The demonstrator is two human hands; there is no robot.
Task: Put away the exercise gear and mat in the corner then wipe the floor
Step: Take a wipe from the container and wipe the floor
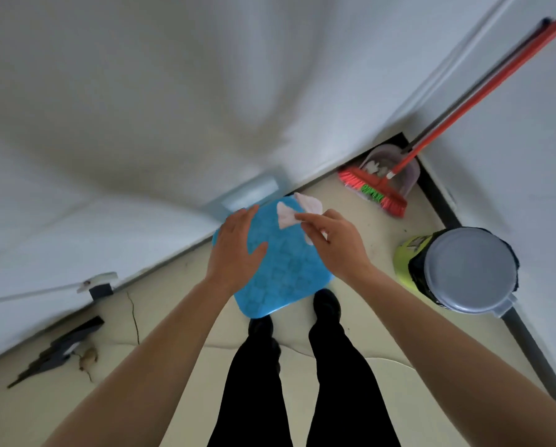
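the mat (280,275) is seen as blue plastic or rubber, matt, with a raised pattern moulded into its face. the wipe (288,217) is thin, white and crumpled; cloth or paper cannot be told. the broom (375,191) is fitted with coarse red and green plastic bristles and a glossy orange handle. the dustpan (410,175) is translucent plastic. the bin lid (467,269) is smooth grey plastic with a dull sheen. the floor (160,301) is smooth, cream and cracked.
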